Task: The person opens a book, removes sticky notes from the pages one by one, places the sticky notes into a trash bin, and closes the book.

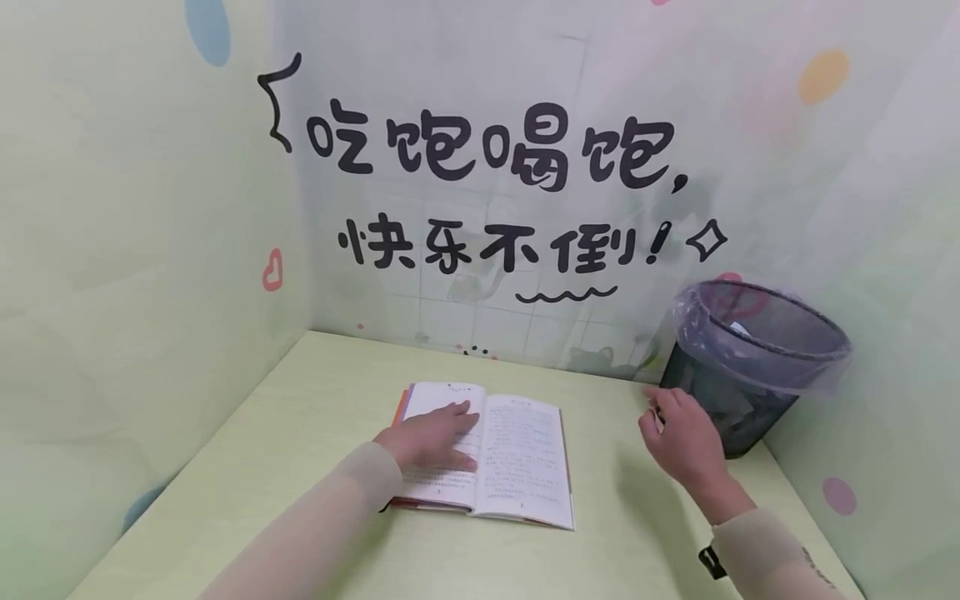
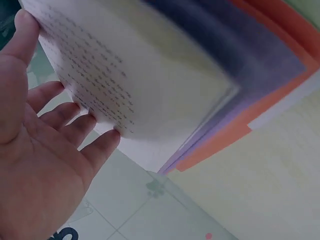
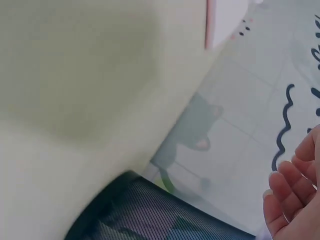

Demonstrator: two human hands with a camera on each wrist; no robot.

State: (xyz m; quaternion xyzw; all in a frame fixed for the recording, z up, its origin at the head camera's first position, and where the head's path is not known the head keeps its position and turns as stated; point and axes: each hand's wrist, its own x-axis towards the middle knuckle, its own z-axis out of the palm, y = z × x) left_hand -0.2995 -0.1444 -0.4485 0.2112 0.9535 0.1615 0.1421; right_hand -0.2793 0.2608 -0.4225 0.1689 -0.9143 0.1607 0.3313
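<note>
An open book [image 1: 525, 467] lies on the table with printed text on both pages. My left hand [image 1: 435, 437] rests on its left page, fingers spread and nearly straight toward the spine. In the left wrist view the fingertips [image 2: 111, 140] touch the page, and purple and orange sheets show at the book's outer edge. To the right of the book, my right hand [image 1: 682, 442] hovers in front of a black mesh wastebasket [image 1: 750, 412]. Its fingers are loosely curled, and the right wrist view shows nothing held in the hand [image 3: 300, 200].
The wastebasket stands at the table's back right corner, lined with a translucent purple bag [image 1: 772, 367] that holds a little litter. Behind the pale table [image 1: 322, 417] rises a wall [image 1: 487, 75] with large black lettering. Side walls [image 1: 135, 292] close in left and right.
</note>
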